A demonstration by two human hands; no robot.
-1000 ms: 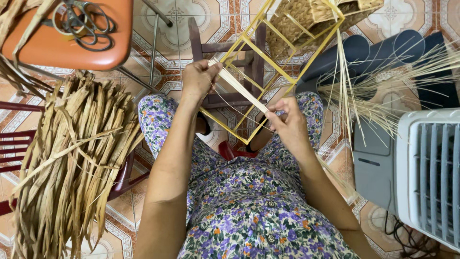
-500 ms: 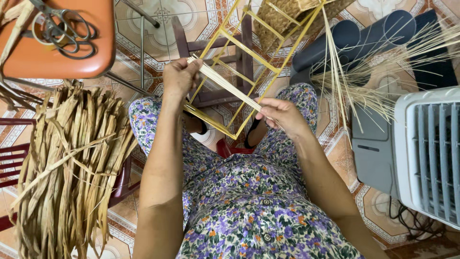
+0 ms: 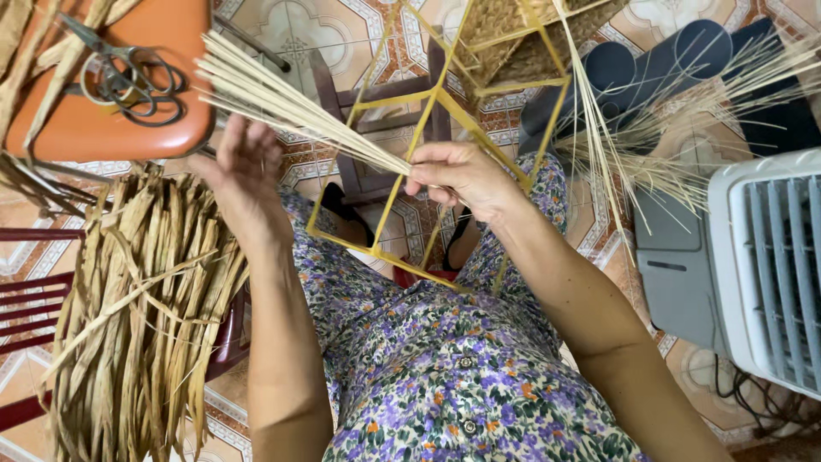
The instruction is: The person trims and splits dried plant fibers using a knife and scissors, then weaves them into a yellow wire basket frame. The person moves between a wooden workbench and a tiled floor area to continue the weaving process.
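Note:
My right hand [image 3: 462, 178] pinches one end of a bundle of pale thin reed strips [image 3: 291, 107] that fans out up and to the left. My left hand [image 3: 244, 167] is spread open just under the fanned strips, fingers apart, touching or nearly touching them. Behind both hands stands a yellow wire frame [image 3: 428, 154] whose upper part is covered with woven brown fibre [image 3: 505, 34]. The frame rests over my lap, against my floral dress [image 3: 445, 376].
A heap of dried flat leaves [image 3: 137, 308] lies on a dark red chair at the left. Scissors [image 3: 120, 73] rest on an orange stool [image 3: 94, 128]. More loose reeds [image 3: 684, 111] spread at the right above a white fan unit [image 3: 761, 265]. Dark sandals [image 3: 658, 60] lie on the tiled floor.
The single strip held taut between both hands is gone; my right hand now grips a fanned bundle of reeds and my left hand has let go and opened.

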